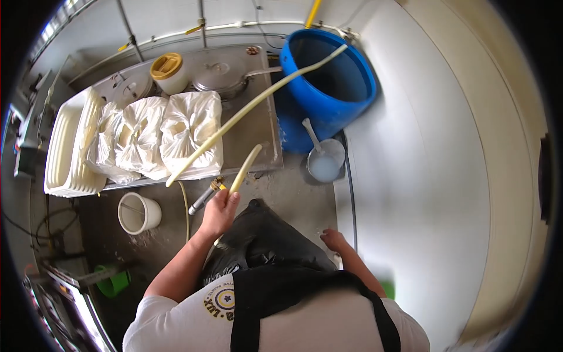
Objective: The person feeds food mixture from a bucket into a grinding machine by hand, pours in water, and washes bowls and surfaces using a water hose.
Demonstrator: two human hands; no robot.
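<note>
My left hand (220,211) is wrapped around a pale yellow hose (245,167), whose free end sticks up past my fingers. Just ahead of that hand is a valve with a brass fitting (218,184) and a grey tube. A second, longer length of pale hose (258,100) runs from over the white bags to the mouth of the blue barrel (286,56). My right hand (333,239) hangs low on the right beside my black apron (275,240), its fingers loosely curled with nothing visible in them.
Tied white bags (190,126), stacked white trays (65,149), a lidded tub (169,73) and a lidded metal pot (220,78) stand on the metal table (258,129). A long-handled dipper (324,167) is beside the barrel. A white bucket (153,214) stands on the floor.
</note>
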